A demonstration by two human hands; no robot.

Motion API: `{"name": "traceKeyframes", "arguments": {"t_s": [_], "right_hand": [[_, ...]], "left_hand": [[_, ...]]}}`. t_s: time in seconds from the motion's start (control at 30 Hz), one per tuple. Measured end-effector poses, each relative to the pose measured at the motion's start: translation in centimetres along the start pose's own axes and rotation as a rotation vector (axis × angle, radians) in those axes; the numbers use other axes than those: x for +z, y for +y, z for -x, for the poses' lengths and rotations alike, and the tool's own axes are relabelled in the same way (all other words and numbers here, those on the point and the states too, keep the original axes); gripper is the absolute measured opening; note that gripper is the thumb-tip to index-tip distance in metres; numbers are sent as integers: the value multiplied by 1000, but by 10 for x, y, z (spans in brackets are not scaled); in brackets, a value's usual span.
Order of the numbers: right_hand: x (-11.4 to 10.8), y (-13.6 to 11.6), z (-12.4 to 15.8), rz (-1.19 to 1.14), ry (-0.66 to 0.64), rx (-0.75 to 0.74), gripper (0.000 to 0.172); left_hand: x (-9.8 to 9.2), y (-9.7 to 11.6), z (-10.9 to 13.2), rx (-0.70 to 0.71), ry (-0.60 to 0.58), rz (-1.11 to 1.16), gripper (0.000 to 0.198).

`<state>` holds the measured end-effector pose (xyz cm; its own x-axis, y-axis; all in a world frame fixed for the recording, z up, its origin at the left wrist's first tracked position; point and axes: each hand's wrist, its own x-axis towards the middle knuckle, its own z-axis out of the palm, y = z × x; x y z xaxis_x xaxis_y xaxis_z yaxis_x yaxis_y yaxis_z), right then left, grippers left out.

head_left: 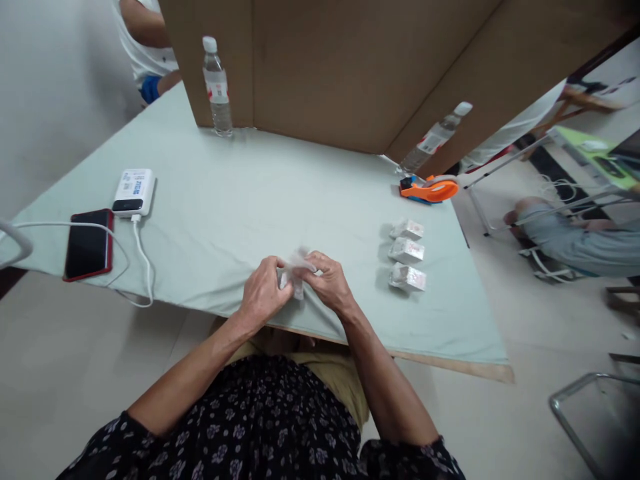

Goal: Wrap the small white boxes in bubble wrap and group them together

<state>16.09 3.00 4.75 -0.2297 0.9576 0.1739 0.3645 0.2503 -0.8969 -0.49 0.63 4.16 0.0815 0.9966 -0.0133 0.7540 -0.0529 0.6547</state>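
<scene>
A small, crinkled clear plastic bag [299, 288] is between my hands near the table's front edge; it is partly blurred, and whether anything is inside I cannot tell. My left hand [264, 290] pinches its left side between thumb and fingers. From the right, my right hand [329, 279] has its fingers closed on the upper part of the same bag. To the right, three small white boxes in clear plastic wrapping stand in a column: a far one [409, 229], a middle one [408, 251] and a near one [409, 277].
A tall cardboard screen [320, 73] closes off the back. Two water bottles, one upright [218, 93] and one at the right [435, 140], stand before it. An orange tape dispenser [430, 189] lies at the right. A phone [89, 245] and a cabled power bank [134, 192] lie left.
</scene>
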Motion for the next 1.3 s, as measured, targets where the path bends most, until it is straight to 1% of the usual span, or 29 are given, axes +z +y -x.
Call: {"name": "traceKeyframes", "arguments": {"t_s": [0.07, 0.13, 0.17, 0.27, 0.37, 0.43, 0.47, 0.57, 0.63, 0.67, 0.77, 0.83, 0.93, 1.03, 1.1, 1.17, 1.23, 1.3], "right_hand": [[3, 1, 12, 101, -14, -56, 15], [5, 4, 22, 209, -35, -103, 13], [5, 6, 26, 257, -39, -127, 16], [4, 7, 37, 348, -64, -202, 26], [4, 8, 47, 429, -99, -275, 38], [7, 9, 50, 526, -100, -308, 46], [9, 10, 51, 574, -90, -318, 46], [13, 14, 47, 613, -45, -322, 38], [10, 15, 37, 543, -26, -294, 33], [8, 16, 31, 490, -25, -263, 30], [-3, 19, 6, 293, -71, -89, 23], [-9, 23, -10, 149, -135, 37, 20], [-12, 28, -27, -17, -172, 150, 27], [-12, 30, -29, -50, -156, 182, 35], [-11, 29, -25, -31, -174, 185, 39], [-10, 27, -18, -1, -172, 195, 43], [-8, 25, -12, 37, -133, 219, 40], [-6, 23, -6, 9, -92, 258, 36]], "left_hand": [[2, -5, 0, 78, 36, 28, 49], [0, -11, -3, 172, -3, 49, 57], [-1, -14, -4, 209, -39, 58, 55], [-5, -19, -8, 266, -119, 107, 34], [-5, -21, -10, 298, -126, 181, 18], [-4, -21, -11, 319, -126, 216, 15], [-3, -21, -12, 328, -129, 229, 15], [-5, -21, -17, 315, -142, 263, 18], [-11, -23, -22, 274, -192, 282, 22], [-16, -24, -25, 259, -237, 292, 26], [-27, -26, -36, 272, -368, 299, 44], [-30, -27, -44, 287, -381, 312, 54], [-23, -26, -56, 246, -382, 464, 56], [-11, -25, -65, 172, -388, 671, 60], [-5, -24, -69, 123, -354, 748, 67], [-1, -21, -70, 78, -320, 774, 70], [0, -18, -69, 32, -296, 769, 70], [-1, -14, -65, -19, -293, 775, 71]]}}
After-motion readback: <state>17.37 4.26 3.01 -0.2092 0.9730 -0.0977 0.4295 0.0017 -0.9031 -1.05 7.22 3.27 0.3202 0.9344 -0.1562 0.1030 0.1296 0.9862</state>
